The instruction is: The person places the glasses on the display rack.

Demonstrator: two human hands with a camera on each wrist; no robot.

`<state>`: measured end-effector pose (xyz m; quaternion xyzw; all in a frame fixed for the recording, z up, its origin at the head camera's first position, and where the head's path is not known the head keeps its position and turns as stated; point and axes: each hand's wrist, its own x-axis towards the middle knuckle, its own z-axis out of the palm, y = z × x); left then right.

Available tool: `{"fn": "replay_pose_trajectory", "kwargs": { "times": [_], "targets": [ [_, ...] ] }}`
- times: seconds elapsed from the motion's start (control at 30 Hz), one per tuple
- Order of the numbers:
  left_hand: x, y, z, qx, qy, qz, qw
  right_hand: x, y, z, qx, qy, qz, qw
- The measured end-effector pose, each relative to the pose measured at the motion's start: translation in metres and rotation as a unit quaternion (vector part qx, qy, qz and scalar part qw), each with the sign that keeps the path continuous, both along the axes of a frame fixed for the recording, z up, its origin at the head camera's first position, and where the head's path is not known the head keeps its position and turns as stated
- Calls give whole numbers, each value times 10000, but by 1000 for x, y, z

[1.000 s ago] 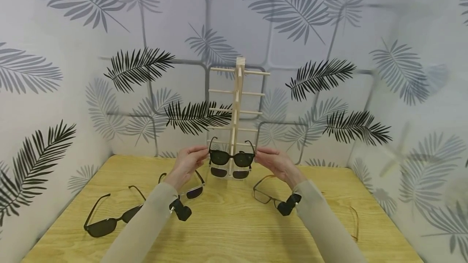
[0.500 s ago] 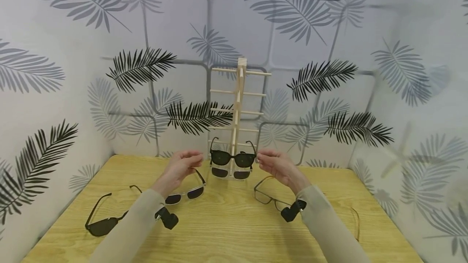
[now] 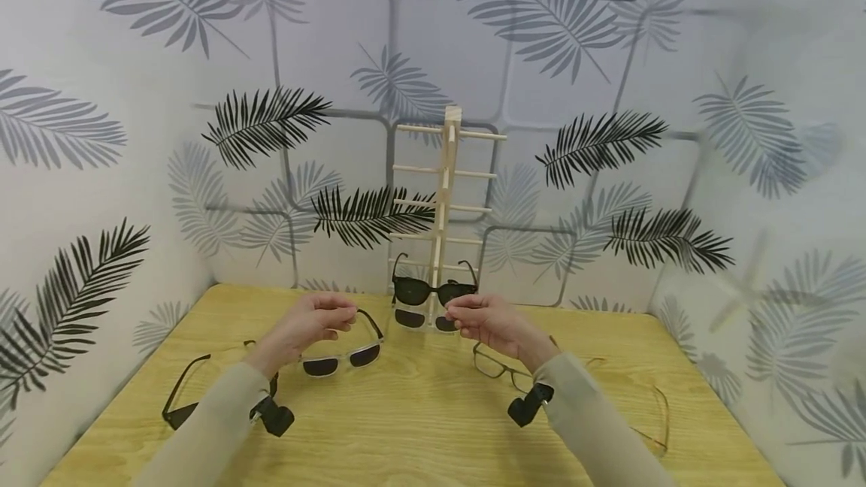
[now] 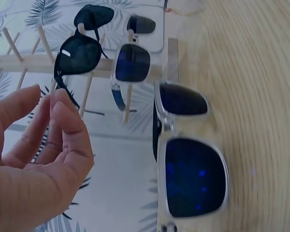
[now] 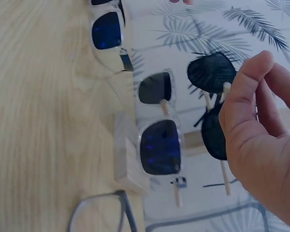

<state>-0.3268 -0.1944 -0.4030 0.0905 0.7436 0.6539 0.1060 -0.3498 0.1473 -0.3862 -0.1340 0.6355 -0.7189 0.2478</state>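
Black sunglasses [image 3: 413, 291] hang on the lower pegs of a wooden display rack [image 3: 443, 201]. Just below them on the same rack is a clear-framed pair with dark lenses [image 3: 409, 318]. My right hand [image 3: 497, 325], fingers loosely bent and holding nothing, hovers before the rack and overlaps the right lenses in the head view. To the left, my bare left hand [image 3: 307, 328] hovers above the table, its fingers loosely bent. Near it, another clear-framed pair of sunglasses [image 3: 321, 367] lies on the table, large in the left wrist view too [image 4: 195, 179].
Another black pair of sunglasses [image 3: 179, 415] lies at the left, largely hidden by my left forearm. Thin-rimmed eyeglasses [image 3: 504, 373] lie under my right hand. Thin gold-brown frames [image 3: 666, 423] rest farther right on the wooden table [image 3: 406, 427]. Patterned walls enclose the back and sides.
Both hands have drawn away from the black sunglasses, which stay on the rack. My left hand moved left and down; my right hand came down and inward, in front of the right lens.
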Motion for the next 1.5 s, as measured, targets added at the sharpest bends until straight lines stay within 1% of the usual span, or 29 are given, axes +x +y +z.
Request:
{"fn": "replay_pose_trajectory", "kwargs": {
  "times": [0.1, 0.2, 0.37, 0.5, 0.6, 0.7, 0.8, 0.87, 0.93, 1.07, 1.27, 1.5],
  "targets": [
    [0, -11, -3, -236, -17, -102, 9997, 2, -9, -6, 25, -127, 167, 9998],
    [0, -23, -5, -422, -20, -199, 9989, 3, -17, -15, 64, -176, 251, 9995],
    [2, -42, -10, -619, 19, -201, 9979, 5, -33, -29, 225, -176, 323, 9991],
    [-1, -57, -16, -875, 106, -204, 9959, 6, -46, -41, 428, -97, 335, 9985],
    [-5, -67, -22, -1012, 146, -189, 9946, 4, -55, -50, 662, 95, 255, 9974],
    [-7, -77, -25, -1045, 107, -156, 9943, 2, -65, -59, 815, 308, 225, 9959],
    [-7, -84, -26, -1116, 33, -143, 9937, -2, -74, -67, 741, 257, 197, 9967],
    [-6, -87, -26, -1190, -8, -132, 9928, -4, -79, -71, 639, 183, 142, 9977],
    [-6, -88, -25, -1309, -43, -92, 9913, -6, -84, -74, 499, 21, 24, 9987],
    [-6, -89, -26, -1508, -141, 34, 9885, -9, -90, -77, 394, -73, -113, 9991],
    [-8, -92, -32, -1618, -215, 122, 9865, -9, -97, -78, 610, -24, -200, 9979],
    [-10, -91, -34, -1645, -136, -54, 9863, -7, -107, -79, 604, -94, -322, 9976]
  ]
}}
